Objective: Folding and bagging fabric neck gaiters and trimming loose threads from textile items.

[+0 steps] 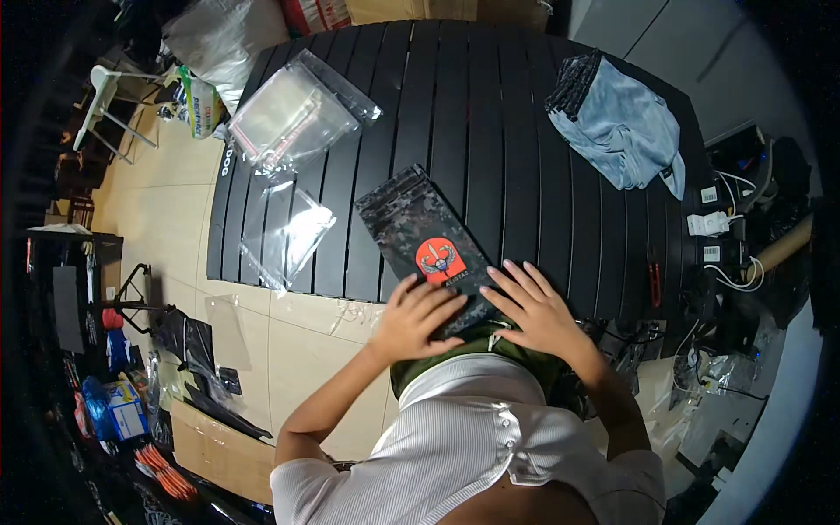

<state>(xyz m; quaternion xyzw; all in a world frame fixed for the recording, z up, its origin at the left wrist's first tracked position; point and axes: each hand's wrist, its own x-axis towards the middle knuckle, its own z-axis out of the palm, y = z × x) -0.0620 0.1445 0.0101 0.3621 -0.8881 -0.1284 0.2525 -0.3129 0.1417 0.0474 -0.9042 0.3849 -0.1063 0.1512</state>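
Note:
A dark camouflage pouch (409, 213) with a round red emblem lies flat at the table's near edge, tilted with its far end to the left. My left hand (415, 317) rests on its near left part, fingers stretched over the surface below the emblem. On the other side, my right hand (535, 313) lies flat with fingers spread, its fingertips at the pouch's right edge. Neither hand grips anything. The pouch's near end comes close to my lap and is partly covered by my left hand.
On the black slatted table (442, 96) are a stack of clear plastic bags (293, 114) and a loose clear bag (289, 236) at left. Folded light-blue denim (621, 122) lies at the far right. A red-handled tool (654, 278) and white power plugs (710, 224) are at the right edge.

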